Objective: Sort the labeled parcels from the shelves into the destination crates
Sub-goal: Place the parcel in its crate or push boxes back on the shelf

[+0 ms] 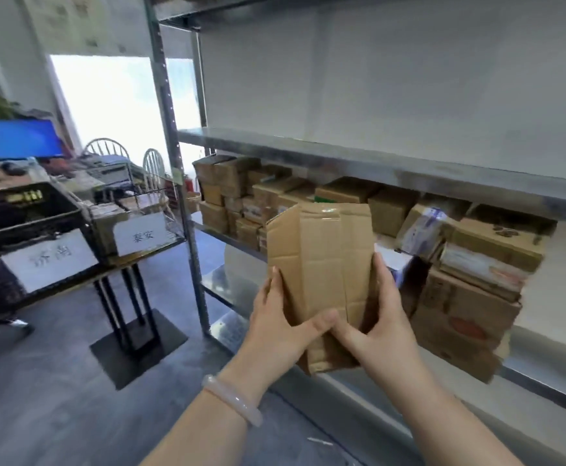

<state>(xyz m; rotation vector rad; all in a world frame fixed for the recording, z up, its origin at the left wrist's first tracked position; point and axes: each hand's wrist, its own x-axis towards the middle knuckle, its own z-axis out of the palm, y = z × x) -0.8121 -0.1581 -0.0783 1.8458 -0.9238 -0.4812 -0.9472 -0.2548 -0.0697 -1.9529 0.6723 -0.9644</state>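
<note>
Left hand [275, 317] and right hand [384, 326] clamped on tall brown taped cardboard parcel [322, 257], frame centre, before grey metal shelf [342, 156].

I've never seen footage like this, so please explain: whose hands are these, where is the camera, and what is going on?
No machine here: a person wears one camera on the head, looking forward and down at their own arms. The left hand, with a pale bracelet on its wrist, and the right hand grip a flat cardboard parcel by its sides, thumbs on its near face. Behind it, a metal shelf carries stacked boxes. To the left stand dark crates with white paper labels.
</note>
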